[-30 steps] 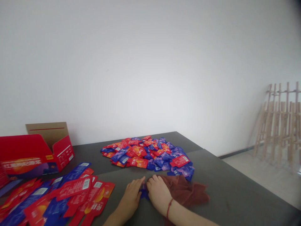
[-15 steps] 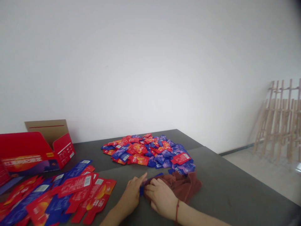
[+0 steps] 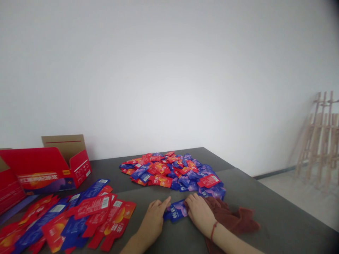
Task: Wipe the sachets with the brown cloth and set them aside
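Observation:
A flat blue packet (image 3: 178,211) with purple print and white lettering lies on the dark table between my hands. My left hand (image 3: 153,220) holds down its left edge with the fingertips, the other fingers curled. My right hand (image 3: 200,211) is at the packet's right end, its fingers bent over a brown cloth (image 3: 230,218). The cloth trails out rightward behind the wrist, bunched up; the part beneath my palm is hidden. Just beyond my hands spreads a pile of red and blue packets (image 3: 161,168).
Long flat red and blue card pieces (image 3: 92,208) overlap at the left. Behind them stands an open red carton (image 3: 42,165), with another red box (image 3: 9,190) beside it. A white wall (image 3: 169,77) backs the table (image 3: 265,208). Wooden frames (image 3: 320,141) lean at far right.
My right hand has slid rightward with the cloth, uncovering the blue packet's printed face. The left hand stays at its left edge. The whole view has shifted slightly.

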A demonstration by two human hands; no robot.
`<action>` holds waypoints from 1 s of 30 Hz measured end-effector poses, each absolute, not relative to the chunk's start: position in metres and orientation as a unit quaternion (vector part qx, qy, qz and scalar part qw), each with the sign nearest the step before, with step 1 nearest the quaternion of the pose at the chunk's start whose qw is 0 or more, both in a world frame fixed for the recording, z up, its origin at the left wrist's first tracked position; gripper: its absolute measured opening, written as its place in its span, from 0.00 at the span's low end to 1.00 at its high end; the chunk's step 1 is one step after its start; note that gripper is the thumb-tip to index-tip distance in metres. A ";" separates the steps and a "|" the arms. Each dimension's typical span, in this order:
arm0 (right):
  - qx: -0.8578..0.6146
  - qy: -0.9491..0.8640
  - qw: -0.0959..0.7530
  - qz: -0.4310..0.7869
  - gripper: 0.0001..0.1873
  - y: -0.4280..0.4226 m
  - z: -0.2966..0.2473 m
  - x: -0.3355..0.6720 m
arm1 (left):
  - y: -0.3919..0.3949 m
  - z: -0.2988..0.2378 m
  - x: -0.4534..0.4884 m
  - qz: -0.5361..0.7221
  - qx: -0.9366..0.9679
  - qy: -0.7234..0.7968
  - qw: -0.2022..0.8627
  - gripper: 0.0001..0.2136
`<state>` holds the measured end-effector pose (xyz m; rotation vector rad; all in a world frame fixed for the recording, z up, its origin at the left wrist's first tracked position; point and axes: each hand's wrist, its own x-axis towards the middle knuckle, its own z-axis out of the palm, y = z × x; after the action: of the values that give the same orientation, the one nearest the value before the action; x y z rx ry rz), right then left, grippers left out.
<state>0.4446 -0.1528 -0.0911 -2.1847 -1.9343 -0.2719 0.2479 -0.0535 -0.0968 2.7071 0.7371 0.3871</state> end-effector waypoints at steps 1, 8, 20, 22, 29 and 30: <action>-0.738 -0.661 0.101 -0.092 0.12 -0.151 -0.091 0.440 | -0.054 -0.097 0.248 0.138 0.943 0.260 0.157 0.38; -0.674 -0.729 0.101 -0.072 0.12 -0.131 -0.090 0.391 | -0.061 -0.096 0.248 0.160 0.935 0.280 0.147 0.29; -0.723 -0.668 0.150 -0.086 0.14 -0.160 -0.093 0.453 | -0.065 -0.089 0.248 0.131 0.953 0.258 0.088 0.30; -0.710 -0.679 0.156 -0.103 0.16 -0.169 -0.099 0.446 | -0.066 -0.087 0.249 0.128 0.956 0.252 0.080 0.31; -0.648 -0.738 0.131 -0.132 0.17 -0.156 -0.108 0.407 | -0.063 -0.089 0.249 0.124 0.962 0.232 0.072 0.31; -0.646 -0.741 0.129 -0.128 0.16 -0.152 -0.105 0.406 | -0.063 -0.089 0.248 0.125 0.962 0.231 0.072 0.31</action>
<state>0.4058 -0.1516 -0.1052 -1.8785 -2.1545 -0.3733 0.2480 -0.0632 -0.0891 2.8908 0.6942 0.3760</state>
